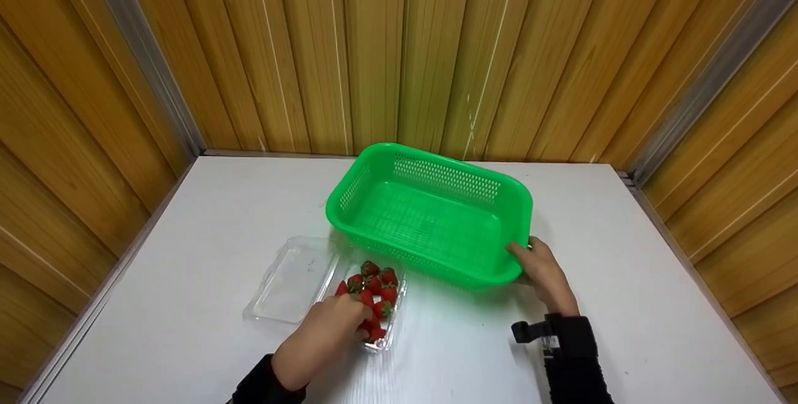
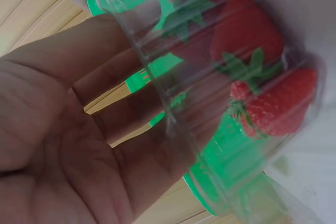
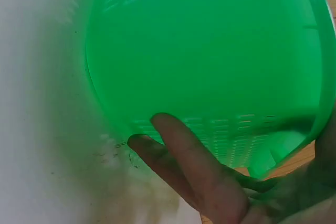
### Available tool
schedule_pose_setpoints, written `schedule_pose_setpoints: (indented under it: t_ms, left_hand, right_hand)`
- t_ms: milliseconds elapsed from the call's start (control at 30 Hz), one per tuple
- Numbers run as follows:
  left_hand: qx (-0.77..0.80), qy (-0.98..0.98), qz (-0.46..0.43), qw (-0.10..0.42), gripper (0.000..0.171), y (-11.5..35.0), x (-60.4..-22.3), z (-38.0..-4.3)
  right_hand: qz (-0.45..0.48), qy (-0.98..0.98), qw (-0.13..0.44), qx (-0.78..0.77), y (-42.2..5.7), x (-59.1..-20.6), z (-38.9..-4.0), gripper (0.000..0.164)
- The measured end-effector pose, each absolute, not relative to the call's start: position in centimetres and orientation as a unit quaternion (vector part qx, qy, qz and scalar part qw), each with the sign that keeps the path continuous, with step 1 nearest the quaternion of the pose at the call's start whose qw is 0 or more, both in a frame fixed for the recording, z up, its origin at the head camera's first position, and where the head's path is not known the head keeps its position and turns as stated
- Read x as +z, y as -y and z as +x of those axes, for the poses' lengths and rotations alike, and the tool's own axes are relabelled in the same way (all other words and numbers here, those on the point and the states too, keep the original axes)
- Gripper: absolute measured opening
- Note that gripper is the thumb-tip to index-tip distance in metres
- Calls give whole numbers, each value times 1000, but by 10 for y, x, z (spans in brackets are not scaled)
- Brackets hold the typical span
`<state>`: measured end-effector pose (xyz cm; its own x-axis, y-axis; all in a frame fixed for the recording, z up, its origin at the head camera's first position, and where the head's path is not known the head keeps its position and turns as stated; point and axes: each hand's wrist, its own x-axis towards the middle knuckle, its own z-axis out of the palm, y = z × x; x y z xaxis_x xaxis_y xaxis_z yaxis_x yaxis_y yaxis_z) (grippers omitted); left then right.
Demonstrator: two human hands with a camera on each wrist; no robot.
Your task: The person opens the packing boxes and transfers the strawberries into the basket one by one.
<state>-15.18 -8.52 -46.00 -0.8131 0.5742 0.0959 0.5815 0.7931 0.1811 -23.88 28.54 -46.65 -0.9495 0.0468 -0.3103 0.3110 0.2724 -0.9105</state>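
Observation:
A clear plastic box (image 1: 399,317) of red strawberries (image 1: 372,282) lies on the white table. My left hand (image 1: 333,326) reaches over its near side, fingers down among the fruit. In the left wrist view those fingers (image 2: 131,114) look fairly straight behind the clear wall, beside several strawberries (image 2: 247,30); I see none pinched between them. My right hand (image 1: 545,273) grips the green plastic basket (image 1: 430,217) at its near right corner. Its thumb is over the rim, and its other fingers (image 3: 184,150) lie against the basket's outer side.
The box's clear lid (image 1: 290,279) lies folded out to the left, on the white table (image 1: 449,354). The basket has perforated walls and holds nothing. Wood-look panels (image 1: 399,55) rise behind the table and on both sides.

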Motion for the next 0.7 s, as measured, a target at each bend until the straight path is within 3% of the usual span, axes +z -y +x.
schedule_pose_setpoints:
  t_ms: [167, 500, 700]
  left_hand:
    - [-108, 946, -307, 21, 19, 85, -464, -153]
    - [-92, 933, -338, 80, 26, 87, -467, -154]
    - [-176, 928, -324, 45, 25, 87, -461, -155]
  right_hand:
    - [115, -801, 85, -582, -283, -471, -238, 55]
    - [120, -811, 70, -568, -283, -475, -237, 51]
    - [115, -812, 69, -568, -283, -474, -238, 50]
